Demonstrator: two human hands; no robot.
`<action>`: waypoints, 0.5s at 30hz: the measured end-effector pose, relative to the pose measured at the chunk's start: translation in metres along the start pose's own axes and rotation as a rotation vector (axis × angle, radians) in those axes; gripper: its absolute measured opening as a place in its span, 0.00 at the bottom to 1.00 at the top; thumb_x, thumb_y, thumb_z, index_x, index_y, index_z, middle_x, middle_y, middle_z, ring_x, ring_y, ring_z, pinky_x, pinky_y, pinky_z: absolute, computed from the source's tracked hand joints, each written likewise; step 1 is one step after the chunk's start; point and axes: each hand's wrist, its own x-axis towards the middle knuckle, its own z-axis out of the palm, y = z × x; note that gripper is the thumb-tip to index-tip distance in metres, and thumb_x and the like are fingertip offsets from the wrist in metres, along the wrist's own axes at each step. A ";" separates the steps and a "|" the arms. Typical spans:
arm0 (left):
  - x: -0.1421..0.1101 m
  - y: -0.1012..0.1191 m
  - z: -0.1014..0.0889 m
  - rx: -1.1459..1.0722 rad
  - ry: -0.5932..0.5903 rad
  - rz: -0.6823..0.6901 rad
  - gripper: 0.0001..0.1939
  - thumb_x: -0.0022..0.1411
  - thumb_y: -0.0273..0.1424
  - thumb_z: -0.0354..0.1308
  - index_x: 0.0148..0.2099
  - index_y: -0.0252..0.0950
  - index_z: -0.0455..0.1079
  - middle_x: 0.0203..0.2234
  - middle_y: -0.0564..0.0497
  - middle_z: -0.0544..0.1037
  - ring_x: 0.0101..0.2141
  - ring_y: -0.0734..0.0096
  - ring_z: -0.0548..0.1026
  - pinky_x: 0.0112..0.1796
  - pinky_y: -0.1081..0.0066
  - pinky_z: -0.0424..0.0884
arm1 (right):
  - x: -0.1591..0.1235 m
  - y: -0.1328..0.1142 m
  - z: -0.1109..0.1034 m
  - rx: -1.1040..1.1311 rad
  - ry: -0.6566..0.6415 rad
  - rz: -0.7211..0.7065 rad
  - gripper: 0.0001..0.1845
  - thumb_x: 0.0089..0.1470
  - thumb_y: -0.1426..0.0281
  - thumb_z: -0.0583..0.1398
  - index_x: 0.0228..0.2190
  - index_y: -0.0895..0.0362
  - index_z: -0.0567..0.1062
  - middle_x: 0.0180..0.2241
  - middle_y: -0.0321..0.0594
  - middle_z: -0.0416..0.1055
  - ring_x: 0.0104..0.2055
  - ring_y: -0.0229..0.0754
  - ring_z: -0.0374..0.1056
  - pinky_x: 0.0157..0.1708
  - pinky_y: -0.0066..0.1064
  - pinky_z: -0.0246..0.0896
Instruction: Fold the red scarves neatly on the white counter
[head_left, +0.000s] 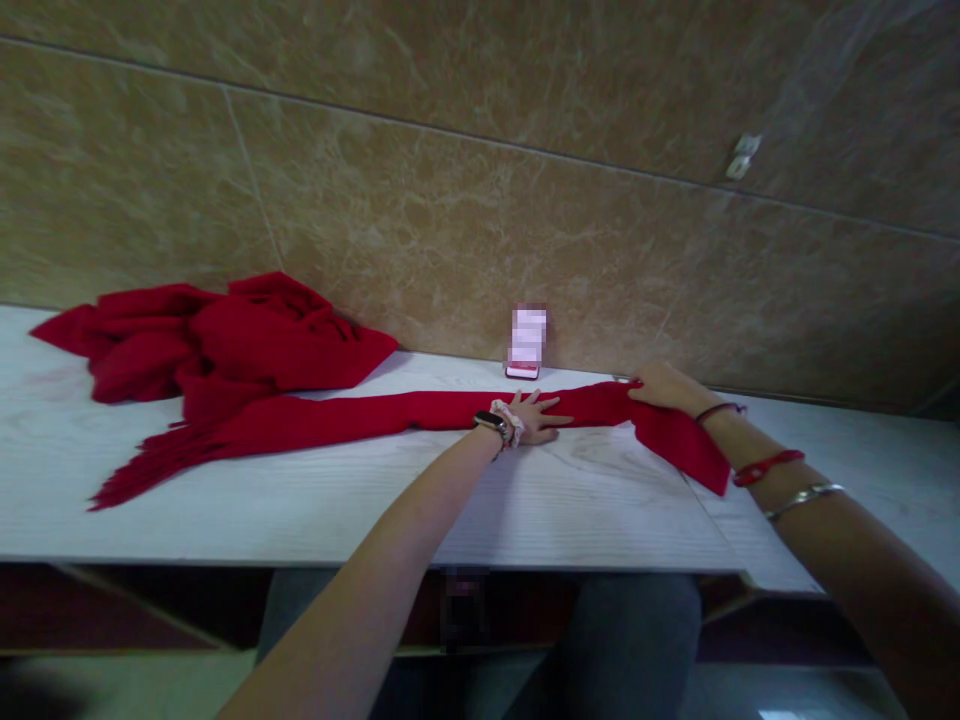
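A long red scarf (337, 418) lies stretched across the white table (300, 510), its fringed end at the left. My left hand (536, 417) rests flat on the scarf's middle, fingers stretched out; its wrist wears a watch and a scrunchie. My right hand (664, 386) presses down on the scarf further right, fingers curled over the cloth near its far edge. Beyond that hand the scarf's end (686, 445) bends toward me along the table. My right forearm carries red bands and a metal bangle.
A pile of more red scarves (225, 340) lies at the back left of the table. A small pink-and-red object (526, 345) stands against the marble wall (480, 200) behind my hands. My knees show under the table's front edge.
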 end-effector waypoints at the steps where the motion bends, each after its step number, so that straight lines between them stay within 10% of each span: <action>1: 0.003 0.000 0.000 -0.003 0.001 -0.002 0.25 0.63 0.45 0.40 0.62 0.53 0.49 0.62 0.49 0.46 0.59 0.39 0.42 0.50 0.36 0.41 | 0.000 -0.017 0.000 -0.041 -0.022 0.040 0.14 0.50 0.66 0.55 0.25 0.60 0.77 0.23 0.51 0.74 0.30 0.49 0.70 0.33 0.38 0.63; 8: -0.013 -0.018 -0.009 0.073 0.031 0.007 0.20 0.65 0.36 0.40 0.58 0.48 0.57 0.60 0.51 0.53 0.59 0.58 0.50 0.53 0.46 0.46 | 0.001 -0.129 0.018 0.199 -0.190 -0.120 0.18 0.55 0.64 0.51 0.24 0.59 0.76 0.24 0.41 0.73 0.27 0.38 0.68 0.28 0.27 0.61; 12: -0.061 -0.045 -0.018 0.139 0.063 -0.137 0.21 0.65 0.33 0.39 0.60 0.45 0.54 0.60 0.49 0.55 0.59 0.61 0.50 0.54 0.50 0.47 | 0.003 -0.122 0.024 0.628 -0.308 -0.152 0.21 0.59 0.65 0.44 0.37 0.60 0.74 0.28 0.40 0.73 0.26 0.35 0.67 0.27 0.27 0.64; 15: -0.101 -0.063 -0.014 0.182 0.090 -0.266 0.21 0.66 0.35 0.38 0.60 0.42 0.55 0.59 0.46 0.56 0.58 0.61 0.53 0.54 0.53 0.50 | 0.006 -0.098 0.029 0.607 -0.161 -0.255 0.20 0.55 0.70 0.49 0.50 0.57 0.67 0.40 0.43 0.72 0.39 0.39 0.68 0.40 0.34 0.64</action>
